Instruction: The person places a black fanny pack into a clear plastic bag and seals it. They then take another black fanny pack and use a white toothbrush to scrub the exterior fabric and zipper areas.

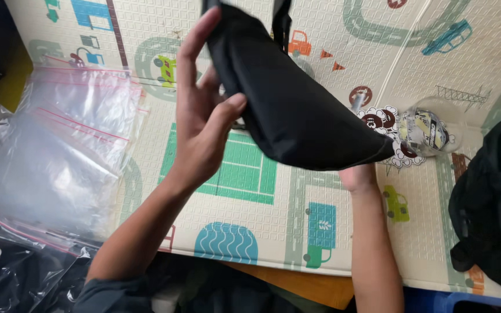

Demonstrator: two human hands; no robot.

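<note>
**Hands lift a soft black pouch over the play mat**

Both hands hold the black fabric pouch up in the air above the patterned play mat. The left hand has its fingers spread, thumb pressing the pouch's left side; the right hand is mostly hidden under the pouch's lower right tip, so I cannot tell its grip. The pouch looks light, limp and matte, likely easy to pinch along its edge or by the strap at 12 o'clock. At 9 o'clock lies a heap of clear zip bags; at 3 o'clock a clear wrapper with stickers, then a black cloth bundle. Nothing blocks the hands.
</note>
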